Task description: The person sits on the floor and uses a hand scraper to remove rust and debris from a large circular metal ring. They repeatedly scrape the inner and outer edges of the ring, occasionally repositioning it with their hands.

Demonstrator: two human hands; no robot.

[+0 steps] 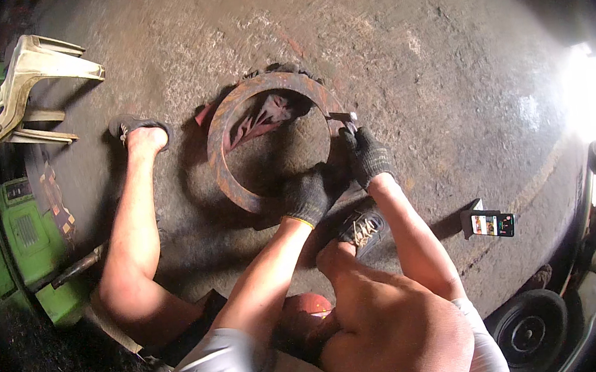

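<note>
A large flat ring of rusty metal (221, 150) lies raised a little off the floor in front of me. My left hand (306, 198), in a dark knit glove with a yellow cuff edge, grips the ring's near right side; its fingertips are partly hidden. To the right, my gloved right hand (367, 156) is closed round the handle of a small hammer (343, 117). The hammer's head is beside the ring's right edge. Through the ring's opening a crumpled reddish cloth (259, 121) shows, with dark material along the far rim.
A dirty white plastic chair (29, 72) stands at the far left, with a green machine (26, 230) nearer. A phone (492, 224) rests on a small stand at the right. Near right is a wheel (527, 332). A red rounded object (306, 306) sits between my legs.
</note>
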